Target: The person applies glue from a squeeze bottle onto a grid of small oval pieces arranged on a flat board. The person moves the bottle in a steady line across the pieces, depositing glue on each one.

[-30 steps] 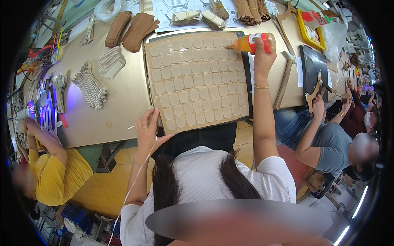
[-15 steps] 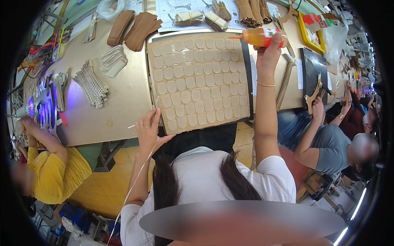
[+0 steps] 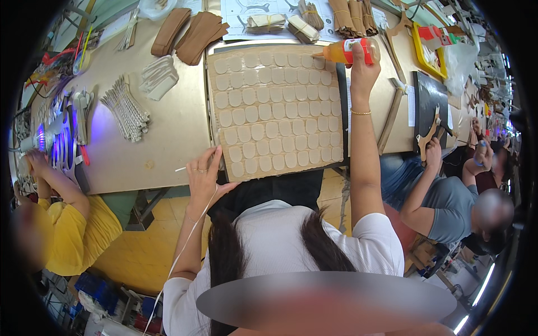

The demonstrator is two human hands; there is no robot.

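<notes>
A long tan worktable (image 3: 168,151) runs beyond both hands. On it, between the hands, lies a cardboard sheet (image 3: 277,112) covered in rows of pale oval pieces (image 3: 263,147). The left hand (image 3: 203,178) rests at the sheet's near left corner, fingers spread and flat, with a thin white stick (image 3: 180,168) just left of it. The right hand (image 3: 363,70) reaches to the sheet's far right corner, fingers wrapped around an orange squeeze bottle (image 3: 346,52) lying sideways, nozzle pointing left over the top row.
</notes>
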